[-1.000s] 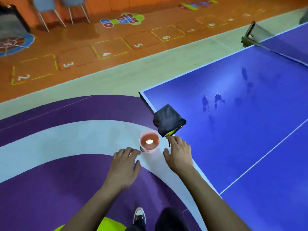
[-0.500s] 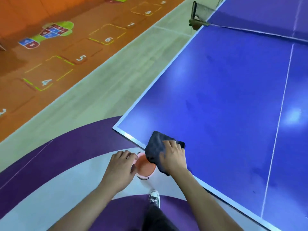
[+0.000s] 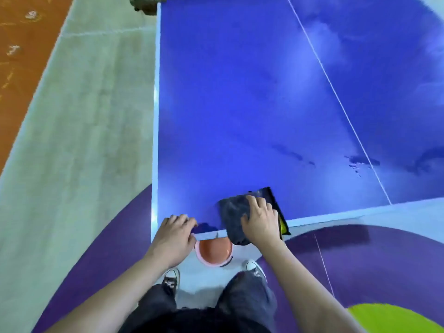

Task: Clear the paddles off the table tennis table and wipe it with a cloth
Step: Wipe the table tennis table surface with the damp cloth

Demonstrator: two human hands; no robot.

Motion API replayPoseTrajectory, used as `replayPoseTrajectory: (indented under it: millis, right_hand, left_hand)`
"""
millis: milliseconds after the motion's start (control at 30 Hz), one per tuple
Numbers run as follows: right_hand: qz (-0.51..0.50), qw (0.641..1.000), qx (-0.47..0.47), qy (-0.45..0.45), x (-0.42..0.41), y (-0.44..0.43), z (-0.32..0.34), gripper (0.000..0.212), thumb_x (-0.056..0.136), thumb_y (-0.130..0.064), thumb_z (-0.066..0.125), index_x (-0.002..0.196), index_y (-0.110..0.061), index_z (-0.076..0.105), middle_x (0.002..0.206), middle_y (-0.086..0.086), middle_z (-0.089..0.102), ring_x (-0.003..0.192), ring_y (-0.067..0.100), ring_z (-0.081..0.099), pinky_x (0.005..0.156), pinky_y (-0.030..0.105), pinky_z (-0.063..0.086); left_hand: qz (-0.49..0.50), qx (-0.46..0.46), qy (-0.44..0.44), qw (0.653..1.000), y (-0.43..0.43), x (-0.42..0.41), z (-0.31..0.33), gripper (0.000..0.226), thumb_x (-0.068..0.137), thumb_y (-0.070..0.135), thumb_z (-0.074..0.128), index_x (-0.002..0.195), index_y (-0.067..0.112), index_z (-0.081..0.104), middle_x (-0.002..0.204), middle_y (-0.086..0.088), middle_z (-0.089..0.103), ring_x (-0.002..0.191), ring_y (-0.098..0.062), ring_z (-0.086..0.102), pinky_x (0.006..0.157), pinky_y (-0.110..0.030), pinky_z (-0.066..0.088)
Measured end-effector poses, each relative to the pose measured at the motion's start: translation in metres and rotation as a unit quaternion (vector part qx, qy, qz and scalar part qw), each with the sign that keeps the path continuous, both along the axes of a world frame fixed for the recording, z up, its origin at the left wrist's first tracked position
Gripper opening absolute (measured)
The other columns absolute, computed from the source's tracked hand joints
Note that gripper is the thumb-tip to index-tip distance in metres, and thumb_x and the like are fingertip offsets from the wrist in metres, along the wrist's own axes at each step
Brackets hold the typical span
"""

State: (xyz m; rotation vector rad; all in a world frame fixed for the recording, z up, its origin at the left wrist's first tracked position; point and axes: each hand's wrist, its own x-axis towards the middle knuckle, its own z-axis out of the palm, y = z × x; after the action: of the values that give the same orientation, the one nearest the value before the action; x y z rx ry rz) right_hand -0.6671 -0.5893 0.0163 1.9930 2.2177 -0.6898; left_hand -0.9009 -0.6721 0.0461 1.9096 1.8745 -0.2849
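the cloth [image 3: 231,210], dark grey with a yellow underside showing at its right, lies at the near end of the blue surface [image 3: 240,104], with its lower part hanging over the edge. the right hand [image 3: 260,219] lies palm down on it, fingers slightly spread and pressing. whether the thumb hooks a fold is hard to say through the blur. the left hand [image 3: 173,236] rests on the near left corner with loosely bent fingers, holding nothing. no paddles show on the stretch in view, so the job looks to be at the wiping stage.

the risks sit low down. the pink bucket [image 3: 213,254] stands on the floor just under the edge, between the shoes, so a step sideways could knock it over. the overhanging cloth could slide off if the press eases. wet streaks [image 3: 362,161] near the white centre line could be missed by a short sweep.
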Motion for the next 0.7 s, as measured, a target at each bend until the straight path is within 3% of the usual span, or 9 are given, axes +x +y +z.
replayPoseTrajectory:
  millis: [267, 500, 700]
  right_hand:
    - [-0.208, 0.978, 0.014, 0.016, -0.038, -0.065, 0.000, 0.061, 0.091, -0.028, 0.055, 0.150, -0.021, 0.039, 0.143, 0.006, 0.049, 0.125, 0.031, 0.052, 0.098, 0.044, 0.042]
    - [-0.362, 0.925, 0.111, 0.036, -0.052, -0.060, -0.011, 0.076, 0.093, -0.027, 0.058, 0.161, -0.020, 0.027, 0.155, 0.011, 0.043, 0.135, 0.029, 0.048, 0.109, 0.044, 0.039]
    - [-0.461, 0.884, 0.075, 0.020, -0.078, -0.056, -0.029, 0.076, 0.098, -0.044, 0.050, 0.164, -0.028, 0.015, 0.167, 0.009, 0.021, 0.153, 0.029, 0.022, 0.119, 0.061, 0.022]
  left_hand:
    - [-0.162, -0.020, -0.012, 0.987, 0.032, -0.047, -0.001, 0.035, 0.100, 0.030, 0.042, 0.133, 0.026, 0.053, 0.128, 0.005, 0.051, 0.118, -0.022, 0.047, 0.107, -0.034, 0.033]
    - [-0.251, -0.008, -0.032, 0.968, 0.055, -0.021, -0.012, 0.039, 0.096, 0.027, 0.046, 0.135, 0.024, 0.049, 0.130, 0.005, 0.048, 0.109, -0.021, 0.050, 0.098, -0.032, 0.040]
    - [-0.298, -0.008, -0.042, 0.954, 0.072, -0.017, -0.022, 0.044, 0.094, 0.022, 0.049, 0.138, 0.019, 0.048, 0.134, 0.001, 0.046, 0.106, -0.024, 0.050, 0.094, -0.033, 0.042]
